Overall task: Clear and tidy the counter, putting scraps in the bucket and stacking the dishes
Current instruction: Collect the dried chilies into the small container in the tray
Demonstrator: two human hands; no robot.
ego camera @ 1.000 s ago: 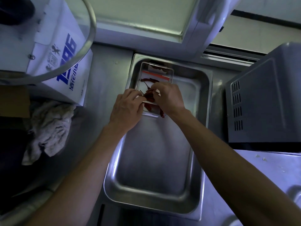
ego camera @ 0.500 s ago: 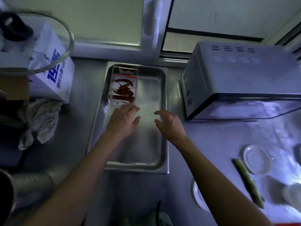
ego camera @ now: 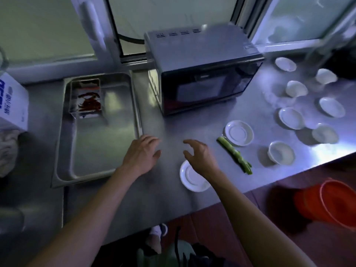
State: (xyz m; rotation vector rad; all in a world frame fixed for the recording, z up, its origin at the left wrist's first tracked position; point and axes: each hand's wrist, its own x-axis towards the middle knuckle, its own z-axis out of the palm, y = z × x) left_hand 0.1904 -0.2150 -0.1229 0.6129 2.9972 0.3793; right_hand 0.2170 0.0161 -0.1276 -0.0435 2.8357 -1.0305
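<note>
Half a second ago: both hands over the steel tray [ego camera: 63,135], just below the little clear box of red chillies [ego camera: 87,99]. Now: both hands off the tray and out over the bare bench [ego camera: 221,116], to the right of the tray. View swung right too, so many more dishes in sight, and the red bucket [ego camera: 335,201] on the floor.

Left hand [ego camera: 141,153] just past the tray's right rim, fingers loose and spread, holding nothing. Right hand [ego camera: 200,155] further from the tray, fingers half curled like a claw, also holding nothing, hovering above a white saucer [ego camera: 189,178].

Chillies tucked away in the box at the tray's far left corner. Looks like that bit is done, and next comes the green stalk [ego camera: 234,154], the only scrap seen on the bench.

Green stalk far right of the tray, beyond the right hand, flat on the bench. Long and thin. Long line slanted: one end up and toward the tray, touching or nearly touching another saucer [ego camera: 238,132], the other end down and away, pointing toward the bench's front edge and the bucket. Small bowls [ego camera: 281,153] scattered further right, none stacked yet.
</note>
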